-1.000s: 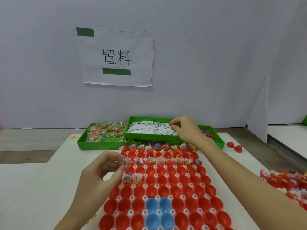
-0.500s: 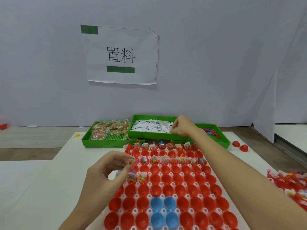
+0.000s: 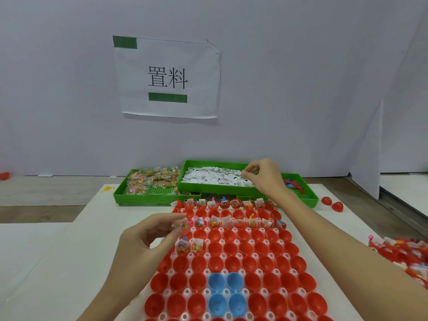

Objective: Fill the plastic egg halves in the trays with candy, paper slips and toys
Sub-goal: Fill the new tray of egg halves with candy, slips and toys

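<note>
The left hand (image 3: 148,242) hovers low, fingers curled, thumb and fingertips nearly pinched. The right arm stretches forward, its hand (image 3: 266,176) bent down with thumb and forefinger pinching.

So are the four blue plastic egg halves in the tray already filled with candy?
No, the four blue plastic egg halves sit empty, while only red halves in the far rows hold candy and paper slips.
</note>
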Available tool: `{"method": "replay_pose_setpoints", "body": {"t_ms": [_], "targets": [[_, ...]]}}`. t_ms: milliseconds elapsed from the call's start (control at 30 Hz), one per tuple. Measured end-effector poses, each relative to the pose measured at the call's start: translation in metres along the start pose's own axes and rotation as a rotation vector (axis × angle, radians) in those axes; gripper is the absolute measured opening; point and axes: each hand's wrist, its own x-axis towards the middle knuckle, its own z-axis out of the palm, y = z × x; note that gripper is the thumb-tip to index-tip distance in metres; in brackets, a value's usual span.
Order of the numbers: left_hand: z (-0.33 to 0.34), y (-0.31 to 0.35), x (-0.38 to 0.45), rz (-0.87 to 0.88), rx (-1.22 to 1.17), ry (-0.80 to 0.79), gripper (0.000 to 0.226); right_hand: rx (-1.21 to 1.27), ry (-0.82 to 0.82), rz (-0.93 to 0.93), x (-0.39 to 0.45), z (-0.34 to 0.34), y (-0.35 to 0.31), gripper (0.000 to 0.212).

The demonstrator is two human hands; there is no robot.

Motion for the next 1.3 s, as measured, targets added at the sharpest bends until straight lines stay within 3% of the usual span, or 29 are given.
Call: {"method": "replay_pose_setpoints", "body": {"t_ms": [167,300,433,667,933,1033,1200,1300], "targets": [[0.0,0.005,0.0,-0.051,-0.097,-0.003,0.028,0.244,0.048,-0.042,-0.036,-0.012,-0.027,0.011],[0.001,0.006,-0.002,-0.048,-0.1,-0.05,0.021,0.419,-0.243,-0.114,-0.085,-0.02,-0.06,0.005],[0.003,0.005,-0.004,0.013,-0.066,-0.08,0.021,0.387,-0.475,-0.184,-0.126,-0.016,-0.081,0.009],[0.004,0.006,-0.005,0.014,-0.054,-0.129,0.02,0.508,-0.444,-0.197,-0.152,-0.017,-0.084,0.006],[0.006,0.007,-0.007,-0.024,-0.029,-0.18,0.025,0.618,-0.633,-0.109,-0.146,-0.03,-0.076,0.018],[0.005,0.01,-0.007,-0.022,-0.023,-0.179,0.027,0.668,-0.5,-0.053,-0.123,-0.04,-0.061,0.021],[0.005,0.014,-0.006,-0.03,-0.023,-0.159,0.025,0.686,-0.042,0.251,-0.055,-0.038,-0.006,0.023],[0.005,0.012,-0.005,-0.061,-0.033,-0.131,0.023,0.46,0.124,0.362,-0.017,-0.025,0.03,0.021]]}}
